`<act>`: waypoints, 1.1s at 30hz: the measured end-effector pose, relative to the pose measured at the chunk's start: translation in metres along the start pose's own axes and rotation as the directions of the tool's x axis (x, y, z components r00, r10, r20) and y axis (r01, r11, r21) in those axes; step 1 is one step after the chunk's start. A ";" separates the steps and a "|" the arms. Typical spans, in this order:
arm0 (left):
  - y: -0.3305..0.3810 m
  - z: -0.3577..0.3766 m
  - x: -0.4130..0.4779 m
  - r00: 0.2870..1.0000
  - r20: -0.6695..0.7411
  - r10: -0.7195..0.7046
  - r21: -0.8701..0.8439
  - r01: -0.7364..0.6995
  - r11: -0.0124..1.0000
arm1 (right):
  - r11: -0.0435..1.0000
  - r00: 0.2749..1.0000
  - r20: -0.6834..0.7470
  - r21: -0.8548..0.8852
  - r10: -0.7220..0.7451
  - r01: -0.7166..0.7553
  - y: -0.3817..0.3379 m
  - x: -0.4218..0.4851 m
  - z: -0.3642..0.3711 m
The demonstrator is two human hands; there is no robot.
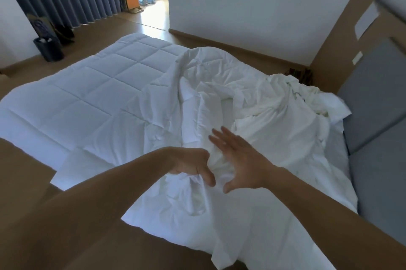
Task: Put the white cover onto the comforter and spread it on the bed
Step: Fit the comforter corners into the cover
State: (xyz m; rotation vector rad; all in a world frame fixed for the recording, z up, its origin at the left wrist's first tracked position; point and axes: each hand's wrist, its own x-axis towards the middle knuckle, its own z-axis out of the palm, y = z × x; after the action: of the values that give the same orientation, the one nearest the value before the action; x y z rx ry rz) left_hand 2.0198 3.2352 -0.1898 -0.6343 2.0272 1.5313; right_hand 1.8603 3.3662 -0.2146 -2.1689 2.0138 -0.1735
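1. The white cover lay crumpled over the part of the quilted comforter nearest the grey headboard, so that part was hidden.
2. The part of the comforter far from the headboard lay flat and bare.
3. The left hand had its fingertips tucked into a fold of the cover, so they were hard to see.
4. Its curled fingers and thumb gripped that bunched fold.
5. The right hand, a bit blurry, was just beside the left hand, nearer the headboard.
6. Its fingers were straight and spread wide, holding nothing.
7. I could not tell whether it touched the cover.
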 end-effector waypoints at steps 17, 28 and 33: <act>0.036 0.026 0.034 0.894 -0.425 0.144 0.020 -0.149 0.989 | 0.889 0.800 0.600 0.353 0.025 -0.293 0.062 0.015 -0.064; 0.037 0.056 0.026 0.918 -0.389 -0.083 -0.095 0.050 0.994 | 0.842 0.748 0.646 0.482 -0.154 -0.243 0.077 -0.005 -0.042; 0.055 0.060 0.027 0.936 -0.336 -0.106 0.243 0.195 0.950 | 0.910 0.671 0.713 0.389 -0.203 -0.139 0.073 0.000 -0.051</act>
State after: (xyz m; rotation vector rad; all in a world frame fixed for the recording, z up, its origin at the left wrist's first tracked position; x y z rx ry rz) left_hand 1.9708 3.3059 -0.1814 -0.9513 2.3116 1.0853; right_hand 1.7782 3.3586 -0.1797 -1.6050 1.3048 0.2393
